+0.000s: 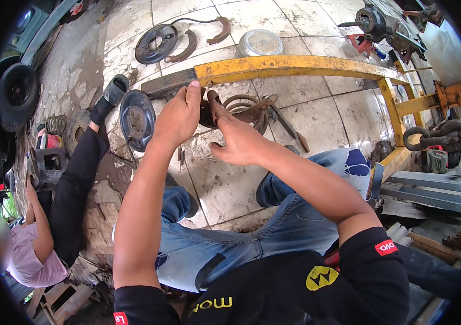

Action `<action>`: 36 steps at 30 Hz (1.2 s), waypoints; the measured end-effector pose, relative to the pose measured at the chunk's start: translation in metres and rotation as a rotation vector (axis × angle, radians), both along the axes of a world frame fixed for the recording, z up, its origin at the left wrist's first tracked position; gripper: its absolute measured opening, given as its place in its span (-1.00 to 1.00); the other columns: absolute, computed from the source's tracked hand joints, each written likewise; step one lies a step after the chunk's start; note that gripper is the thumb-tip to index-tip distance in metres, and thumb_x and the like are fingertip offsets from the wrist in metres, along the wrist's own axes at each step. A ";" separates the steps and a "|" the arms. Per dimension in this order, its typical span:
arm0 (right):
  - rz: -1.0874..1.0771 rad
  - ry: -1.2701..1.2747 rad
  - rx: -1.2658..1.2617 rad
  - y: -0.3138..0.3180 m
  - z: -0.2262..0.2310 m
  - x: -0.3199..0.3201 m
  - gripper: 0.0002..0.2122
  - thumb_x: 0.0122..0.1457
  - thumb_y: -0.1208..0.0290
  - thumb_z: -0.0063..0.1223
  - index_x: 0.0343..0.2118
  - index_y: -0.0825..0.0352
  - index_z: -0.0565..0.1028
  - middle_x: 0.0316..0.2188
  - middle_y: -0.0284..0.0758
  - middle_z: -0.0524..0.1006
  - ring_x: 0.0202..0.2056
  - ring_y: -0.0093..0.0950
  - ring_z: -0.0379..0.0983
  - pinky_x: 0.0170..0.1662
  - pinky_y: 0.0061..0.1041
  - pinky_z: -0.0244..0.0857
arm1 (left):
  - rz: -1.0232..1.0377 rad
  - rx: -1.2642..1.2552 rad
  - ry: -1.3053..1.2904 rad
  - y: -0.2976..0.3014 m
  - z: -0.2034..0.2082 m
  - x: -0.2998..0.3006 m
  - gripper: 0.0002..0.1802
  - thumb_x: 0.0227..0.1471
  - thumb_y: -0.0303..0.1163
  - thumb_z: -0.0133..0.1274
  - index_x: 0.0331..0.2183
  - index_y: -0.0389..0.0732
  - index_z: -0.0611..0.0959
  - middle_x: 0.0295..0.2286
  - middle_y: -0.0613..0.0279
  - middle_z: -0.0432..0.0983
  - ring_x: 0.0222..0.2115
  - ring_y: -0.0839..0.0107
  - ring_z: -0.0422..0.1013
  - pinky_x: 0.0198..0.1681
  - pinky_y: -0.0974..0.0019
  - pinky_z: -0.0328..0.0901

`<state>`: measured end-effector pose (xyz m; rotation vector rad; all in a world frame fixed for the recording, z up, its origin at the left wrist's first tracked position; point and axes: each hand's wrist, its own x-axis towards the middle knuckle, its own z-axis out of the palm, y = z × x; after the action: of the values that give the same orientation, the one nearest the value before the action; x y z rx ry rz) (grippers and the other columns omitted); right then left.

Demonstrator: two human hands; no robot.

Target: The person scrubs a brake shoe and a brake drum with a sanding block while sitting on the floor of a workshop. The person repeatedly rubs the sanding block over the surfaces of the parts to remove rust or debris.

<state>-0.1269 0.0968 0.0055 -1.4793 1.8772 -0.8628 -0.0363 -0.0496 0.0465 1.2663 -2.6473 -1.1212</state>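
Observation:
In front of me I hold what looks like a rusty brown brake shoe [214,102] between both hands. My left hand [179,116] is closed around its left side, thumb on top, and its fingers are mostly hidden behind. From the right, my right hand [237,140] grips the curved edge, its thumb apart below. Just beyond, on the tiles, lie curved rusty metal parts [249,108], partly covered by my hands. Beside them on the right is a long dark tool with a brown end [302,142]. A black round plate [137,120] lies left of my left forearm.
A yellow metal frame [295,65] runs across beyond my hands. Past it lie a black backing plate [156,44], two brake shoes [184,47] and a silver round drum [261,42]. At left another person's leg [73,173] stretches near a coil spring [56,124]. Heavy hooks [436,135] hang right.

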 end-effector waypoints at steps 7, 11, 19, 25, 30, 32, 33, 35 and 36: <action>0.097 0.583 0.405 0.019 -0.001 -0.019 -0.25 0.02 0.51 0.02 0.28 0.48 -0.05 0.32 -0.08 -0.02 0.33 -0.20 -0.08 0.21 -0.29 0.19 | 0.017 0.020 0.032 0.004 0.010 0.002 -0.20 0.23 0.20 -0.52 -0.03 -0.31 0.49 -0.13 -0.27 0.47 -0.02 -0.17 0.33 0.06 0.04 0.19; 0.055 0.688 0.504 0.023 -0.016 -0.035 -0.25 0.06 0.48 0.00 0.30 0.44 -0.08 0.34 -0.12 -0.06 0.35 -0.24 -0.13 0.21 -0.27 0.18 | -0.004 -0.006 0.058 0.008 0.014 -0.001 -0.23 0.23 0.19 -0.49 -0.09 -0.31 0.52 -0.18 -0.27 0.49 -0.07 -0.18 0.36 0.02 0.00 0.21; 0.033 0.590 0.421 0.021 -0.018 -0.035 -0.25 0.03 0.52 0.02 0.28 0.51 -0.08 0.33 -0.03 -0.05 0.34 -0.12 -0.11 0.22 -0.25 0.16 | 0.002 -0.070 0.004 0.015 0.016 -0.008 -0.22 0.21 0.23 -0.49 -0.10 -0.29 0.50 -0.20 -0.28 0.50 -0.08 -0.19 0.37 0.00 -0.02 0.22; 0.074 0.502 0.423 0.022 -0.001 -0.022 -0.22 0.01 0.49 0.01 0.28 0.53 -0.10 0.32 0.02 -0.07 0.33 -0.10 -0.11 0.24 -0.23 0.13 | -0.014 -0.142 0.068 0.013 0.004 -0.006 -0.21 0.20 0.25 -0.47 -0.12 -0.31 0.51 -0.22 -0.29 0.50 -0.09 -0.20 0.37 -0.03 -0.03 0.22; 0.075 0.511 0.435 0.016 -0.003 -0.014 -0.22 0.00 0.47 0.00 0.28 0.54 -0.10 0.31 0.03 -0.03 0.33 -0.12 -0.11 0.24 -0.27 0.13 | 0.015 -0.141 0.080 0.013 0.003 -0.009 -0.19 0.20 0.26 -0.45 -0.12 -0.32 0.52 -0.21 -0.32 0.49 -0.08 -0.21 0.36 -0.02 -0.03 0.21; 0.061 0.497 0.425 0.017 -0.002 -0.021 -0.28 0.06 0.50 -0.08 0.27 0.54 -0.09 0.31 0.03 -0.04 0.33 -0.11 -0.11 0.24 -0.25 0.12 | 0.002 -0.123 0.056 0.010 0.001 -0.010 -0.20 0.20 0.25 -0.45 -0.12 -0.32 0.51 -0.21 -0.32 0.49 -0.07 -0.21 0.36 -0.02 -0.02 0.22; 0.037 0.499 0.422 0.018 -0.010 -0.032 -0.30 0.10 0.50 -0.11 0.28 0.55 -0.10 0.32 0.02 -0.06 0.33 -0.11 -0.12 0.24 -0.24 0.11 | -0.008 -0.115 0.047 0.010 0.000 -0.013 -0.21 0.20 0.24 -0.45 -0.12 -0.32 0.51 -0.21 -0.32 0.49 -0.07 -0.21 0.36 -0.02 -0.02 0.22; 0.043 0.527 0.464 0.012 -0.012 -0.033 -0.33 0.14 0.49 -0.17 0.28 0.54 -0.12 0.33 0.01 -0.09 0.35 -0.13 -0.15 0.25 -0.23 0.10 | -0.010 -0.134 0.074 0.013 0.005 -0.009 -0.22 0.21 0.23 -0.46 -0.11 -0.31 0.51 -0.21 -0.31 0.49 -0.08 -0.20 0.37 -0.02 -0.02 0.22; 0.052 0.510 0.460 0.010 -0.008 -0.024 -0.35 0.16 0.48 -0.18 0.28 0.54 -0.11 0.33 0.01 -0.09 0.35 -0.13 -0.16 0.25 -0.23 0.10 | -0.010 -0.143 0.085 0.014 0.005 -0.007 -0.23 0.21 0.22 -0.46 -0.11 -0.31 0.50 -0.21 -0.31 0.49 -0.08 -0.20 0.37 -0.02 -0.01 0.23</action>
<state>-0.1513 0.1070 -0.0025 -1.5248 2.1867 0.0014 -0.0434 -0.0353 0.0517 1.1555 -2.6211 -0.9449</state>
